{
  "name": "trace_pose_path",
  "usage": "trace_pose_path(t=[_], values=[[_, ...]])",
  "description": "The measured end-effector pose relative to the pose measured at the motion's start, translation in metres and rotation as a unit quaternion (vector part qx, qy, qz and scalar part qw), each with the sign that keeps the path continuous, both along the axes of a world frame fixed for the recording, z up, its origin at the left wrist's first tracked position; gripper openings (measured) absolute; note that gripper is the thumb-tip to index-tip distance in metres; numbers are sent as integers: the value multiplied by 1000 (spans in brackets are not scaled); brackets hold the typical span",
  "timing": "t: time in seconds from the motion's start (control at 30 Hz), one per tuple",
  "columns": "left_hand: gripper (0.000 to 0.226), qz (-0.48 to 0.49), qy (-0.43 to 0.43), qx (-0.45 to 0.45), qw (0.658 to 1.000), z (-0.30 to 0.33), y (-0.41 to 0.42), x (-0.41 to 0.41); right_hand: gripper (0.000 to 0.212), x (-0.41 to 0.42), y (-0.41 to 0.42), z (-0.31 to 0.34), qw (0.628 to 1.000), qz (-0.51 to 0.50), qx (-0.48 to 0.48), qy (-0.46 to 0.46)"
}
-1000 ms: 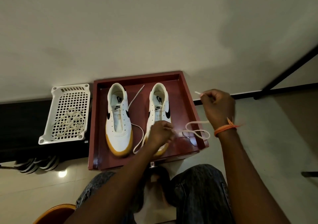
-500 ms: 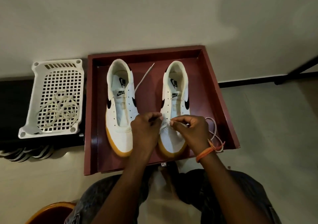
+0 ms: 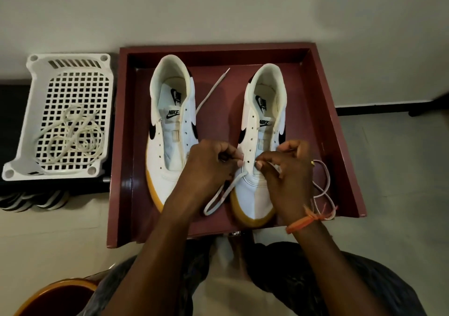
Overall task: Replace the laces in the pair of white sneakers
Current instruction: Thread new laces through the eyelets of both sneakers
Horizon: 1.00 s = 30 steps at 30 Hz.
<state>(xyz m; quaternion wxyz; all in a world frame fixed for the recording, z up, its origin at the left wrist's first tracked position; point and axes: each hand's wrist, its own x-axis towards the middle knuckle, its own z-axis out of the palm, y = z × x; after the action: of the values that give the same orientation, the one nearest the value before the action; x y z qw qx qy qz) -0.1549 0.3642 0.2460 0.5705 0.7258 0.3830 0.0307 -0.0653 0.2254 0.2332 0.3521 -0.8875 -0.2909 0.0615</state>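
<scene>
Two white sneakers with yellow soles stand toes toward me in a dark red tray [image 3: 325,102]. The left sneaker [image 3: 170,131] has bare eyelets. On the right sneaker [image 3: 260,131] a white lace [image 3: 218,199] runs through the lowest eyelets near the toe. My left hand [image 3: 209,167] pinches the lace's left side by the eyelet row. My right hand [image 3: 289,170] pinches the other side over the tongue. One lace tail lies between the shoes, the other loops right of the sneaker [image 3: 323,184].
A white perforated basket [image 3: 31,77] left of the tray holds several loose cream laces [image 3: 73,140]. Striped shoes [image 3: 34,201] sit under the dark shelf. My knees are just below the tray's near edge. A wall rises behind.
My right hand came back from the far right with the lace end to the right sneaker's eyelets. My left hand stayed at the toe. The view has moved closer.
</scene>
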Motion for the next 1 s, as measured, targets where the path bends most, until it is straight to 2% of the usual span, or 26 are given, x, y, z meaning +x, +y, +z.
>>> trace_pose_path(t=[0.17,0.27,0.37,0.53,0.67,0.83,0.9,1.0], values=[[13,1,-9,11,1000,0,-1,2,28,12,3,1,991,21,29,131],[10,6,-12,19,1000,0,-4,4,39,14,6,4,986,23,20,165],[10,-17,-6,29,999,4,-1,5,33,19,5,3,982,38,13,184],[10,-72,-2,30,997,13,5,2,12,26,6,6,978,68,-19,198],[6,-49,-8,41,998,14,2,2,14,29,5,8,977,86,-30,195],[9,-6,-13,3,1000,21,13,-4,14,33,4,8,977,108,-49,178],[12,31,-29,1,999,24,19,-6,9,35,3,10,974,118,-60,185],[18,119,-79,56,988,31,34,-12,12,36,1,15,971,128,-67,189]])
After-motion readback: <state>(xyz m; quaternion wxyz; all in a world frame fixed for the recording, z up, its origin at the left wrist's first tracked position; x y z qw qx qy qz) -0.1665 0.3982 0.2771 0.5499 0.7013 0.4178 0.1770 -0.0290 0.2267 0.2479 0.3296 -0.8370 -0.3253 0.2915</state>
